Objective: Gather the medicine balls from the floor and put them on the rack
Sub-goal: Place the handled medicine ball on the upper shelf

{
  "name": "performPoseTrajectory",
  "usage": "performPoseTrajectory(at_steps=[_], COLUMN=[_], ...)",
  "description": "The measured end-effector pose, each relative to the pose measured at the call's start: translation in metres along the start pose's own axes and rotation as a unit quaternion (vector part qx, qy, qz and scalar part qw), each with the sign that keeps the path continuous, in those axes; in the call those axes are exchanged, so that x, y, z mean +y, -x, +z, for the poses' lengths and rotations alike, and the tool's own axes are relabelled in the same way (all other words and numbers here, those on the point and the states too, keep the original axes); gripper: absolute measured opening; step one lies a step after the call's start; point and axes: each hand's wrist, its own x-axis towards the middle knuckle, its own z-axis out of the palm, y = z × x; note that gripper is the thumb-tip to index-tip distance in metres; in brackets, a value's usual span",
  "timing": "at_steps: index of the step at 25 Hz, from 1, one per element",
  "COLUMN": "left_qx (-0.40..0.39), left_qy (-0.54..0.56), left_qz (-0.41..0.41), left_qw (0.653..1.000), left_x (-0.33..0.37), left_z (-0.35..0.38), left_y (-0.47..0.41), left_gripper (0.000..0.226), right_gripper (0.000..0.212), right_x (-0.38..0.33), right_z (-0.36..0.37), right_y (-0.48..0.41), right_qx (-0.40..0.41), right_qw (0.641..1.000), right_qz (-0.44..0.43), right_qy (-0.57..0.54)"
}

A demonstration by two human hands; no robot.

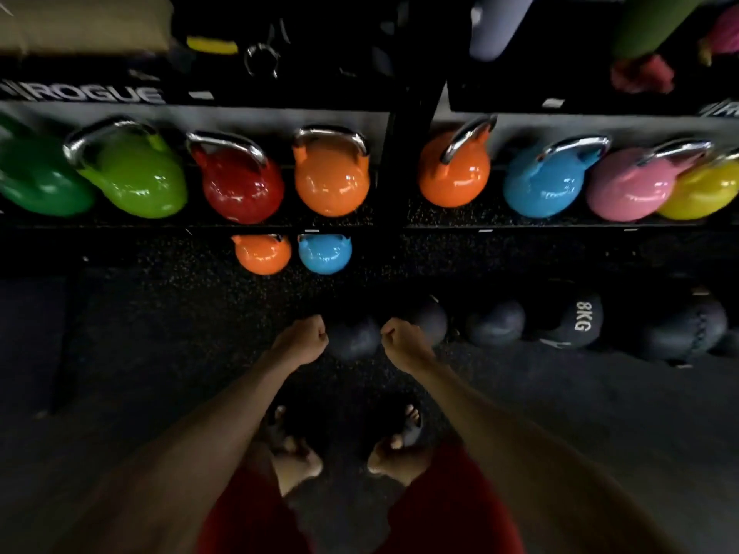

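"Starting with the tall black steel rack (416, 113), what could go wrong from here?"

"Its middle shelf is crowded end to end with glossy coloured kettlebells (332, 181). I'd judge a ball swung up carelessly could strike one, and no free space shows on that shelf. The dark speckled rubber floor (160, 333) is dim too, so a grip could land off-centre without the person noticing."

"Where is the ball to be picked up?"

"The nearest dark round medicine ball (354, 337) sits on the floor in front of the rack, at the left end of a row of similar balls. Its closest neighbour (430, 317) is just beside it. If this one slips, it would likely roll into the row or under the bottom shelf."

"Which way does it point?"

"It's a sphere, so it has no long axis and no real heading, and I can't make out any marking on it. Further right, the black ball printed 8KG (576, 321) has its lettering turned sideways, facing up."

"And the hands?"

"The left hand (306, 337) and right hand (402, 337) flank the ball, each right at its edge. The fingers (320, 327) are curled into fists and hold nothing. Whether the knuckles touch the ball, I cannot tell. Fists give little purchase on a smooth, heavy ball. They'd need to open and cup it."
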Motion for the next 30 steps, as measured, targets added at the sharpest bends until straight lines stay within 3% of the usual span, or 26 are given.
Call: performPoseTrajectory(at_steps=[6, 11, 14, 16, 21, 26, 30], left_qx=[-0.04, -0.034, 0.006, -0.013, -0.132, -0.093, -0.098], left_qy=[0.057, 0.13, 0.212, 0.269, 0.416, 0.482, 0.521], left_qz=[-0.055, -0.091, -0.096, -0.106, -0.125, -0.119, -0.12], left_qw=[0.996, 0.987, 0.973, 0.957, 0.891, 0.863, 0.84], left_x=[-0.054, -0.11, -0.123, -0.13, -0.148, -0.146, -0.134], left_z=[0.103, 0.179, 0.205, 0.217, 0.245, 0.253, 0.222], left_y=[-0.133, -0.279, -0.333, -0.355, -0.386, -0.366, -0.299], left_gripper=[0.035, 0.058, 0.069, 0.077, 0.091, 0.088, 0.076], right_gripper=[0.027, 0.043, 0.07, 0.097, 0.082, 0.058, 0.073], right_x=[0.123, 0.201, 0.228, 0.245, 0.253, 0.244, 0.211], right_z=[0.146, 0.263, 0.295, 0.313, 0.34, 0.341, 0.303], right_y=[-0.128, -0.24, -0.283, -0.31, -0.34, -0.332, -0.276], right_qx=[-0.045, -0.016, 0.0, -0.012, -0.072, -0.073, -0.058], right_qw=[0.972, 0.866, 0.777, 0.737, 0.664, 0.643, 0.673], right_qz=[0.136, 0.259, 0.308, 0.304, 0.243, 0.239, 0.257], right_qy=[-0.187, -0.428, -0.548, -0.604, -0.703, -0.724, -0.691])
